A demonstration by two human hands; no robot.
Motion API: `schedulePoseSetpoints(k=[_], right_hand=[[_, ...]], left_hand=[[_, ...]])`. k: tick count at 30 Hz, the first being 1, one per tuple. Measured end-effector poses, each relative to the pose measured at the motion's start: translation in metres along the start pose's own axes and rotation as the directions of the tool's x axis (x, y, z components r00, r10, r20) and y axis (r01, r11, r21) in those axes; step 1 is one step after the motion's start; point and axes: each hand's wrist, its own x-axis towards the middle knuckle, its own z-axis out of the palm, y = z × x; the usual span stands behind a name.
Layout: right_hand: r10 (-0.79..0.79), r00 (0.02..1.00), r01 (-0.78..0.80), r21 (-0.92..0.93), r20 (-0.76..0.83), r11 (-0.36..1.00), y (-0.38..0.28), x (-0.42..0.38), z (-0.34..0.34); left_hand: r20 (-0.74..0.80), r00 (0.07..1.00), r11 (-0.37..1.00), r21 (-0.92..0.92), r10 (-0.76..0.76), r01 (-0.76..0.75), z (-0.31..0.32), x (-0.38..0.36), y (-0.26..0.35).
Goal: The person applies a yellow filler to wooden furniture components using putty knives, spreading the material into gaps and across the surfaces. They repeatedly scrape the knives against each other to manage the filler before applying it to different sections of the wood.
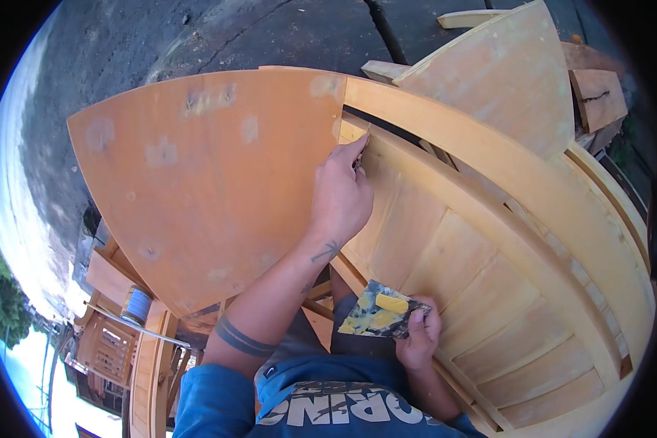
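Note:
My left hand (343, 191) is closed, its fingertips pressed at the inner corner where the orange-brown wooden panel (204, 175) meets the slatted part. A small dark bit shows under the fingers; most of what they pinch is hidden. Yellow filler (352, 131) lies on the wood by the fingertips. Lower down, my right hand (420, 337) grips a flat putty board (365, 321) by its edge. Dark and yellow smears cover the board, and a thick yellow lump of putty (392, 302) sits on it. Pale filler patches (160, 153) dot the panel.
A curved wooden rail (474, 135) and slatted planks (482, 270) stretch along the right. Another pale panel (500, 80) stands behind. On the left, a round tin (136, 304) rests by wooden furniture pieces (106, 347). Dark cracked ground (270, 36) lies beyond.

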Motion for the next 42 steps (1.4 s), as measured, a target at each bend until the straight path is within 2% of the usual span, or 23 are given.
schedulePoseSetpoints(k=[3,4,8,11,14,18,21,22,24,26,29,31,33,37,42], right_hand=[[-0.041,0.998,0.042,-0.031,0.044,0.999,-0.004,-0.001,0.0],[-0.027,0.999,0.027,-0.001,0.031,1.0,-0.005,-0.002,0.001],[-0.018,1.0,0.017,0.055,0.015,0.998,-0.007,-0.002,0.002],[-0.011,1.0,0.012,0.072,-0.007,0.997,-0.007,-0.002,0.004],[-0.019,1.0,0.021,0.088,-0.016,0.996,-0.008,-0.001,0.005],[0.015,1.0,-0.012,0.146,-0.014,0.989,-0.011,-0.004,0.005],[-0.002,1.0,0.003,0.162,-0.007,0.987,-0.011,-0.007,0.002],[-0.007,1.0,0.011,0.171,-0.022,0.985,-0.012,-0.011,0.0],[-0.022,0.998,0.031,0.188,-0.051,0.982,-0.01,-0.014,-0.003],[-0.011,0.999,0.019,0.187,-0.045,0.982,-0.002,-0.017,0.0],[-0.004,0.999,0.014,0.18,-0.054,0.984,-0.001,-0.018,0.002],[-0.005,0.998,0.016,0.166,-0.068,0.986,0.001,-0.018,0.001],[0.002,0.998,0.007,0.141,-0.065,0.99,0.004,-0.018,-0.003],[0.002,0.997,0.01,0.168,-0.073,0.986,0.004,-0.019,0.001],[0.0,0.999,0.01,0.219,-0.046,0.976,0.006,-0.017,-0.001]], left_hand=[[0.168,0.985,0.954,-0.284,-0.046,0.093,-0.026,-0.004,-0.006],[0.07,0.997,0.967,-0.25,-0.035,0.052,-0.028,0.006,-0.023],[0.091,0.982,0.94,-0.284,-0.168,0.187,-0.036,0.038,-0.042],[0.126,0.972,0.92,-0.32,-0.196,0.227,-0.029,0.044,-0.039],[0.146,0.976,0.913,-0.354,-0.159,0.201,-0.021,0.038,-0.037],[0.059,0.988,0.949,-0.277,-0.143,0.154,-0.003,0.015,-0.023],[-0.014,0.996,0.996,-0.012,-0.084,0.084,0.007,0.0,0.011],[0.005,0.995,0.995,0.013,-0.099,0.099,0.008,-0.006,0.022],[0.078,0.992,0.994,-0.028,-0.099,0.101,0.007,-0.015,0.031],[0.117,0.993,0.995,-0.093,-0.016,0.027,-0.005,-0.029,0.019],[0.082,0.997,0.96,-0.278,0.014,0.009,-0.029,-0.012,-0.008],[0.038,0.993,0.967,-0.228,-0.109,0.114,-0.036,0.021,-0.042],[0.064,0.983,0.918,-0.35,-0.174,0.185,-0.032,0.043,-0.063],[0.144,0.961,0.841,-0.466,-0.235,0.275,-0.029,0.036,-0.045],[0.132,0.981,0.95,-0.259,-0.143,0.173,-0.009,-0.01,0.009]])
